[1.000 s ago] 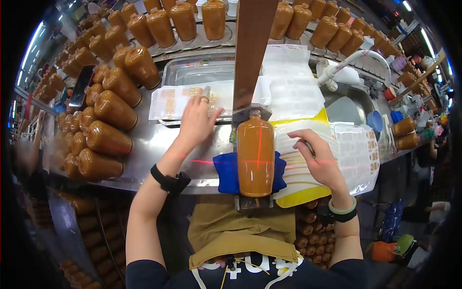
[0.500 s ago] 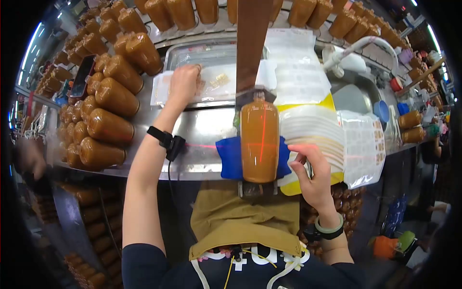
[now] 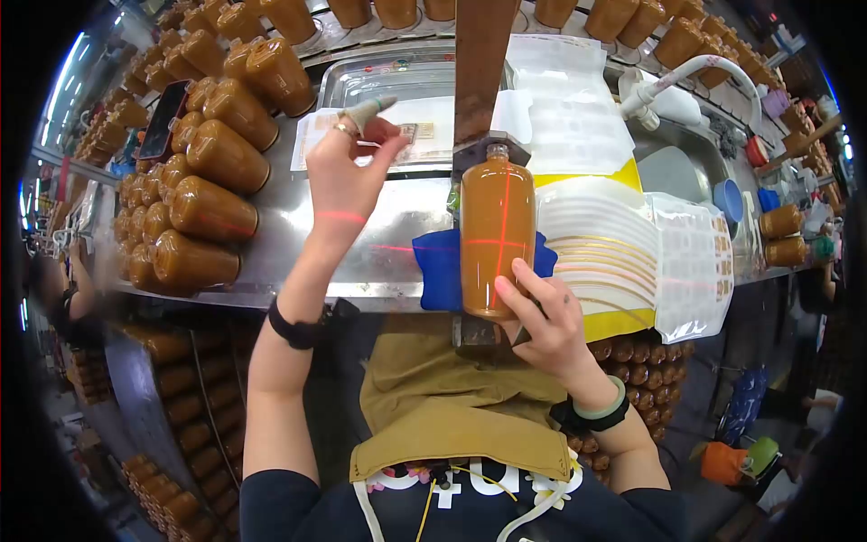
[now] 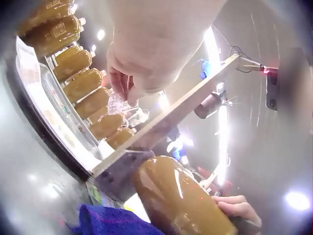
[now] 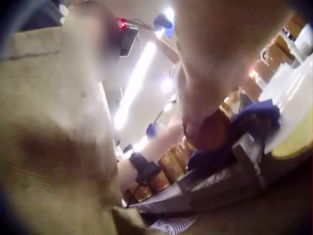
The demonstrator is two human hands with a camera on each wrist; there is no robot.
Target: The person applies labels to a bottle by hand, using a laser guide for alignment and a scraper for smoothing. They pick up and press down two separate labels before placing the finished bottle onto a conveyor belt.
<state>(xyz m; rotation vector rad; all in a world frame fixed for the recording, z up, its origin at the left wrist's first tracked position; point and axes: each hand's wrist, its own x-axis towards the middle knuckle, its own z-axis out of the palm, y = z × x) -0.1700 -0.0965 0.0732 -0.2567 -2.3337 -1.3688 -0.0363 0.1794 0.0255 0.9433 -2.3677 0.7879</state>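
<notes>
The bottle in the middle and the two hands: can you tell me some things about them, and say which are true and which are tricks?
1. The bottle lies on a blue cloth. True.
2. The left hand holds nothing. False: its fingers pinch a small label.
3. The right hand holds the bottom end of the bottle. True.
4. A green cross of light shines on the bottle. False: the cross of light is red.
</notes>
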